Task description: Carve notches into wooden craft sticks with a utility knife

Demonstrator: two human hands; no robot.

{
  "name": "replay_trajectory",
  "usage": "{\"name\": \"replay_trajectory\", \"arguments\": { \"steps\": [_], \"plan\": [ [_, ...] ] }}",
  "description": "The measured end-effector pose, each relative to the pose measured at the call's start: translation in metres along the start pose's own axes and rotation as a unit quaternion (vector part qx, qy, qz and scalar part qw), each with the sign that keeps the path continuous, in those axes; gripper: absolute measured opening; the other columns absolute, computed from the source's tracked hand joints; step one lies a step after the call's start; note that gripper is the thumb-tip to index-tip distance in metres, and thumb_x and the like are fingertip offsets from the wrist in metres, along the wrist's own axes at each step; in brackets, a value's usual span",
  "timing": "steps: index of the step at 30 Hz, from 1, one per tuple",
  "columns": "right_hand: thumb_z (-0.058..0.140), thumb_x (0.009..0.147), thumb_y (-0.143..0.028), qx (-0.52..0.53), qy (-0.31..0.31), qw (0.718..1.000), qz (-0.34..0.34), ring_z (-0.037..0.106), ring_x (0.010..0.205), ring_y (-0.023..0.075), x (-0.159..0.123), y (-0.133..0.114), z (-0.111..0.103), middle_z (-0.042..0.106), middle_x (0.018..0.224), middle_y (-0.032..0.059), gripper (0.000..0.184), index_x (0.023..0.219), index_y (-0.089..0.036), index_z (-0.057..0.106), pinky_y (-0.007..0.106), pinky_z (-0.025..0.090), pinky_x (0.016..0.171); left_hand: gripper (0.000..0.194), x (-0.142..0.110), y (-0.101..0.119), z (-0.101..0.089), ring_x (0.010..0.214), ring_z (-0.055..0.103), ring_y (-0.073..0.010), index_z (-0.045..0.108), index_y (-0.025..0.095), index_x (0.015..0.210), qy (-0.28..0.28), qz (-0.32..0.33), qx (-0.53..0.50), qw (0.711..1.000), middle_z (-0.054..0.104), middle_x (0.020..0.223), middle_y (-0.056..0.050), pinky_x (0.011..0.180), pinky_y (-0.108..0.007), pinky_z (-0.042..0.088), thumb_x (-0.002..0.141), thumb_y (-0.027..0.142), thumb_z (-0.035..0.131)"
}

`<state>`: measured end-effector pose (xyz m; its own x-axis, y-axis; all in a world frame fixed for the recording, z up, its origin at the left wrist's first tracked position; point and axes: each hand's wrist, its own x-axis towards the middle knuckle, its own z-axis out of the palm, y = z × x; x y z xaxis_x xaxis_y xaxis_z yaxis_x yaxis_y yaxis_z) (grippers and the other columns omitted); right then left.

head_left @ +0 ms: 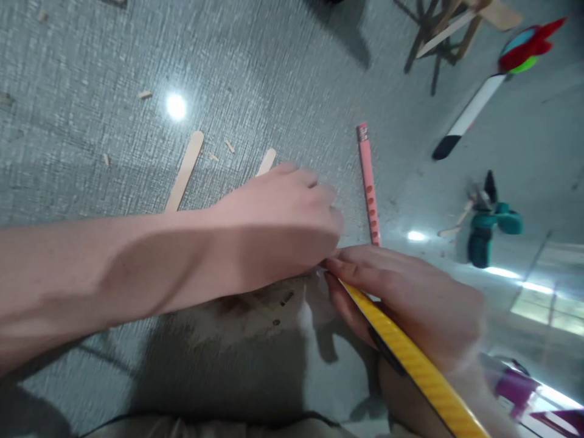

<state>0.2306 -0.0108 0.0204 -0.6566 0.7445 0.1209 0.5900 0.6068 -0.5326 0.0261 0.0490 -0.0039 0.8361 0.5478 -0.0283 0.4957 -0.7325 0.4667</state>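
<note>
My left hand (292,213) reaches in from the left, its fingers curled down; whatever they hold is hidden. Beneath it lies a craft stick, of which only the rounded end (267,160) shows. My right hand (410,298) is closed, thumb and fingers pinching the narrow end of a long yellow strip (415,359) with faint diagonal stripes and a dark underside. This strip runs toward the lower right edge. The fingertips of both hands meet or nearly meet. Below the left wrist is a clear plastic wrapper (255,310) with printed marks.
Another craft stick (186,170) lies behind my left forearm, with small wood scraps around it. A pink pencil (368,182) lies beyond my right hand. Farther right are a black-and-white stick with a red top (479,109), teal-handled pliers (483,234) and a wooden stick structure (456,27).
</note>
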Motion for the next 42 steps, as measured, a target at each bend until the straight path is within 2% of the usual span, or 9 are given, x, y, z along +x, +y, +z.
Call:
{"name": "replay_trajectory", "arguments": {
  "steps": [5,9,13,19,23,26,30,37,42],
  "plan": [
    [0.066,0.084,-0.005,-0.004,-0.021,0.999,-0.026,0.068,0.074,0.0171,-0.001,-0.001,-0.001,0.069,0.086,0.008,0.02,0.101,-0.015,0.064,0.028,0.06,0.068,0.021,0.0,0.0,-0.001,0.093,0.058,-0.0272,0.059,0.015,0.078,-0.007,0.001,-0.01,1.0,0.061,0.088,-0.009,0.075,-0.038,0.038,0.09,0.007,0.045],
    [0.068,0.084,-0.006,-0.026,-0.014,0.999,-0.014,0.069,0.078,0.0185,-0.003,-0.002,0.0,0.07,0.087,0.008,0.017,0.098,-0.015,0.064,0.029,0.059,0.071,0.02,0.002,0.0,-0.001,0.084,0.056,-0.0261,0.058,0.016,0.074,-0.003,0.001,-0.019,1.0,0.059,0.082,-0.008,0.068,-0.036,0.033,0.086,0.003,0.049],
    [0.06,0.09,-0.008,-0.024,-0.042,0.999,0.001,0.069,0.076,0.019,-0.003,-0.003,0.001,0.07,0.083,0.0081,0.01,0.094,-0.016,0.064,0.031,0.059,0.073,0.019,0.002,-0.001,-0.001,0.082,0.054,-0.0258,0.058,0.016,0.072,-0.005,0.003,-0.031,0.999,0.059,0.082,-0.008,0.067,-0.036,0.029,0.084,0.003,0.05],
    [0.069,0.08,-0.002,-0.073,-0.002,0.996,-0.058,0.068,0.073,0.019,-0.001,-0.007,0.002,0.071,0.085,0.009,0.018,0.093,-0.014,0.065,0.03,0.058,0.066,0.023,0.0,0.001,-0.001,0.082,0.054,-0.0259,0.061,0.016,0.073,0.001,-0.007,-0.029,1.0,0.061,0.082,-0.007,0.07,-0.036,0.03,0.086,0.002,0.049],
    [0.072,0.078,-0.001,-0.082,-0.005,0.994,-0.071,0.07,0.079,0.0214,-0.005,-0.007,0.004,0.074,0.094,0.0119,0.02,0.093,-0.014,0.066,0.032,0.057,0.068,0.022,-0.001,0.001,-0.002,0.083,0.055,-0.0266,0.062,0.016,0.075,0.004,-0.006,-0.026,1.0,0.063,0.083,-0.008,0.071,-0.037,0.032,0.087,0.003,0.05],
    [0.071,0.078,0.0,-0.082,-0.005,0.995,-0.064,0.069,0.079,0.0217,-0.005,-0.009,0.005,0.073,0.095,0.0139,0.022,0.096,-0.012,0.066,0.032,0.056,0.067,0.021,-0.001,0.0,-0.001,0.083,0.055,-0.026,0.062,0.016,0.074,0.002,-0.003,-0.027,1.0,0.063,0.083,-0.007,0.072,-0.037,0.034,0.087,0.004,0.051],
    [0.062,0.085,0.001,-0.095,-0.015,0.994,-0.051,0.061,0.061,0.0163,0.002,-0.015,0.004,0.071,0.077,0.0081,0.016,0.089,-0.015,0.063,0.03,0.05,0.055,0.02,-0.002,0.0,0.001,0.08,0.054,-0.0248,0.062,0.016,0.073,0.003,-0.01,-0.023,1.0,0.063,0.081,-0.007,0.071,-0.037,0.036,0.085,0.004,0.054],
    [0.049,0.097,-0.012,-0.091,-0.094,0.99,0.059,0.063,0.054,0.0105,0.012,-0.021,0.002,0.072,0.072,-0.0002,0.027,0.075,-0.024,0.059,0.021,0.048,0.046,0.02,-0.004,0.0,0.004,0.08,0.057,-0.0254,0.06,0.016,0.075,0.037,-0.007,-0.007,0.999,0.061,0.08,-0.006,0.071,-0.038,0.037,0.087,0.004,0.051],
    [0.056,0.095,-0.018,-0.146,0.01,0.989,0.008,0.071,0.066,0.0196,0.01,-0.012,0.012,0.074,0.079,0.0091,0.009,0.098,-0.017,0.064,0.028,0.058,0.056,0.021,-0.008,-0.005,0.009,0.085,0.058,-0.0247,0.058,0.016,0.08,0.057,0.006,0.001,0.998,0.06,0.082,-0.006,0.074,-0.037,0.038,0.092,0.007,0.042]
  ]
}}
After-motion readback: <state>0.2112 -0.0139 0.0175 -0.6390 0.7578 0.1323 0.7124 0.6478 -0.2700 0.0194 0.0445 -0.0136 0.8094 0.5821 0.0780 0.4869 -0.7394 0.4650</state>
